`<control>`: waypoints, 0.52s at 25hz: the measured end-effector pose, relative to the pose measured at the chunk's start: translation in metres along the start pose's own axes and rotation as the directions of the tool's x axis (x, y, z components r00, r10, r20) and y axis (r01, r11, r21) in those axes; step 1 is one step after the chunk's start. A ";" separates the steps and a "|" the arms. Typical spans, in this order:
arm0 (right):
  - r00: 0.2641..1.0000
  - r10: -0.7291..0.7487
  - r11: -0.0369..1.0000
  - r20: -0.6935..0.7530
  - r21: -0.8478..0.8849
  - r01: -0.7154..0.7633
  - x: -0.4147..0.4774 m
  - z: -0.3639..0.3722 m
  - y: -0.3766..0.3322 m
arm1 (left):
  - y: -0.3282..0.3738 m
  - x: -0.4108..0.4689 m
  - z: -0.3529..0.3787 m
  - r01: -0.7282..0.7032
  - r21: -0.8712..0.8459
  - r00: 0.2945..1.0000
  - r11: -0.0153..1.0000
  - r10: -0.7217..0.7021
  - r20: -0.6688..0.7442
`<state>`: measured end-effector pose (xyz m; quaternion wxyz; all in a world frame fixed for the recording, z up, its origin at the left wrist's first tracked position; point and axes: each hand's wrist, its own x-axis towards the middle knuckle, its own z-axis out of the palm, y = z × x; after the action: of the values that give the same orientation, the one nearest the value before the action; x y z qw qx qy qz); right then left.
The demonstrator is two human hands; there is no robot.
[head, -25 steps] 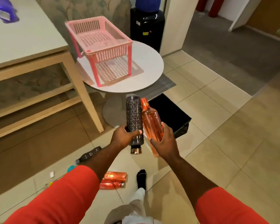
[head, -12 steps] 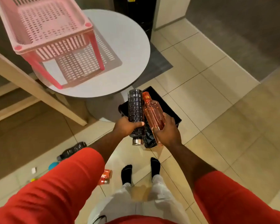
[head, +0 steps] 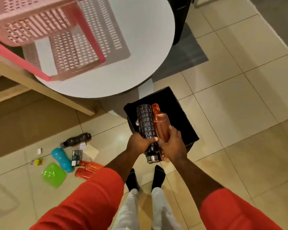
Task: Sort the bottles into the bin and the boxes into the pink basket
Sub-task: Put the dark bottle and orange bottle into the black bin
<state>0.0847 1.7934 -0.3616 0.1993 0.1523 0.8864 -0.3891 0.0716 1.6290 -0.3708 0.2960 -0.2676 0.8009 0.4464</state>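
Tiled floor carries the open black square bin, directly beneath the dark ribbed plastic bottle gripped by the left hand and the orange translucent plastic bottle gripped by the right hand, both bottles' long axes running near-to-far.

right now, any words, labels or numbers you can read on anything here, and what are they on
None can be read.
Small dark box on the floor: printed, too blurred.
Yellow packet: markings too small.
Dark bottle in left hand: no legible text.
Orange bottle in right hand: none visible.
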 end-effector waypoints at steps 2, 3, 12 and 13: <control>1.000 -0.027 1.000 0.011 0.016 0.027 0.017 0.005 0.009 | -0.005 0.018 0.008 0.018 -0.011 1.000 1.000 -0.018 -0.019; 0.999 -0.045 0.999 0.021 0.022 0.045 0.024 0.008 0.011 | -0.006 0.026 0.011 0.031 -0.013 0.999 0.999 -0.031 -0.024; 0.976 -0.198 0.933 0.085 -0.288 0.215 0.010 0.009 0.017 | -0.002 0.005 0.006 -0.113 0.325 0.985 0.939 0.150 -0.090; 0.972 -0.217 0.922 0.096 -0.308 0.236 0.003 0.007 0.015 | 0.000 -0.004 0.003 -0.130 0.387 0.978 0.913 0.182 -0.102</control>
<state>0.0899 1.7984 -0.3768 0.2014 0.0032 0.9425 -0.2665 0.0752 1.6324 -0.3696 0.2503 -0.1703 0.9090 0.2864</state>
